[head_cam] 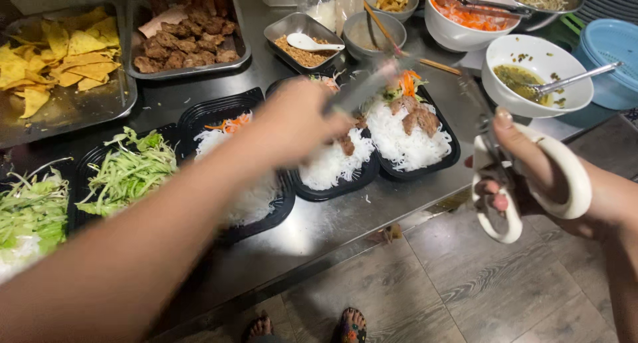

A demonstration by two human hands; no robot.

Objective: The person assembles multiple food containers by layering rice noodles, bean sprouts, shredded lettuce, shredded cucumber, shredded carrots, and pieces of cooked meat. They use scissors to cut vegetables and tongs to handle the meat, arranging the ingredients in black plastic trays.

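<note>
The steel counter point(312, 230) carries everything, with a wood-look floor below it. At its back left sit a tray of yellow chips point(63, 110) and a tray of grilled meat point(189, 69). Along the front runs a row of black boxes point(287, 200): the left ones hold shredded greens, the middle ones white noodles, and the rightmost adds meat and carrot. At the back right stand white bowls, one with shredded carrot point(465, 17), one with a greenish sauce point(531, 77) and a spoon. The left hand point(299, 120) reaches over the noodle boxes, closed around metal tongs point(365, 87) (blurred, so the tips cannot be made out). The right hand point(531, 177) is off the counter's edge, fingers through the white handles of scissors point(505, 177), blades pointing up and away.
</note>
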